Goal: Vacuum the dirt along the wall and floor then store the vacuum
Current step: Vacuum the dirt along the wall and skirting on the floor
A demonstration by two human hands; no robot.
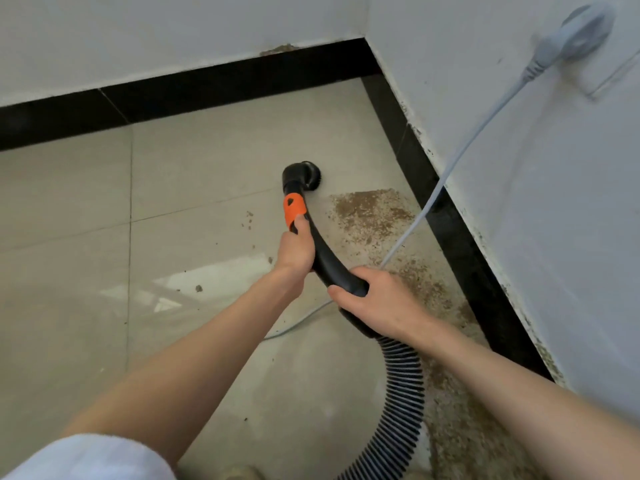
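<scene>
A black curved vacuum wand (323, 259) with an orange collar (293, 210) ends in a round brush nozzle (304, 174) near the floor. My left hand (294, 252) grips the wand just below the orange collar. My right hand (372, 301) grips the wand's lower end, where the ribbed hose (398, 407) starts and runs down out of view. Brown dirt (372, 214) lies on the beige tiles to the right of the nozzle and stretches along the right wall's black baseboard (460, 251) towards me. The vacuum body is not in view.
A grey plug (568, 39) sits in a socket on the right wall; its cord (433, 199) drops to the floor and loops under my arms. A second black baseboard (194, 90) runs along the back wall. Small dirt crumbs (199, 288) dot the left tiles.
</scene>
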